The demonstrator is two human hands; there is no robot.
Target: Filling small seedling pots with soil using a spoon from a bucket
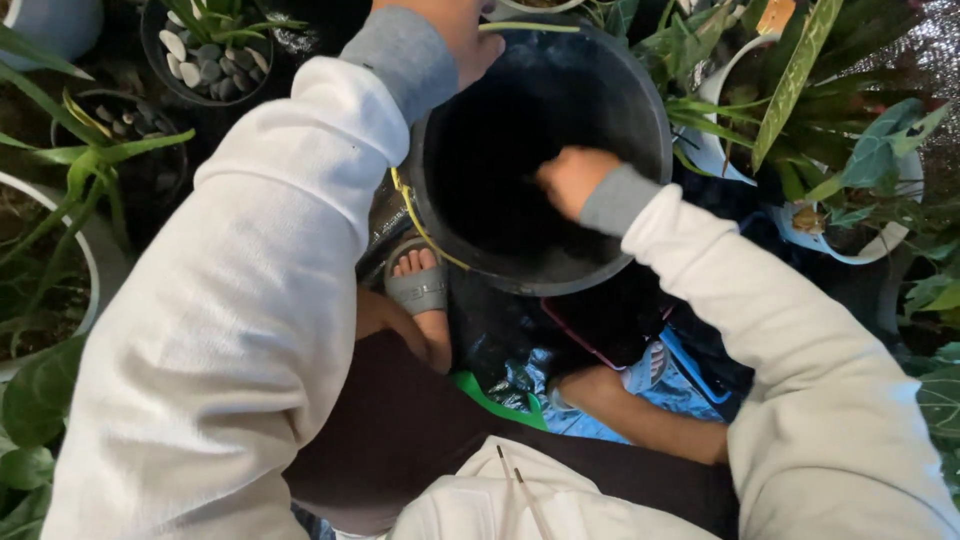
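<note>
White sleeves fill the lower frame, over dark trousers; two bare feet in grey sandals (418, 290) sit at centre on blue and black plastic sheeting (600, 415). Right hand (572, 180), centre frame, is inside the black pot (480, 160), fingers curled toward the pot's dark interior; whether they pinch anything cannot be told. Left hand (462, 35), top centre, lies at the pot's far rim, grip partly out of frame, state unclear. Pot stands at upper centre, just beyond the feet. Pebble-topped pot (205, 55) upper left; leafy plants in white pots (800, 170) upper right.
</note>
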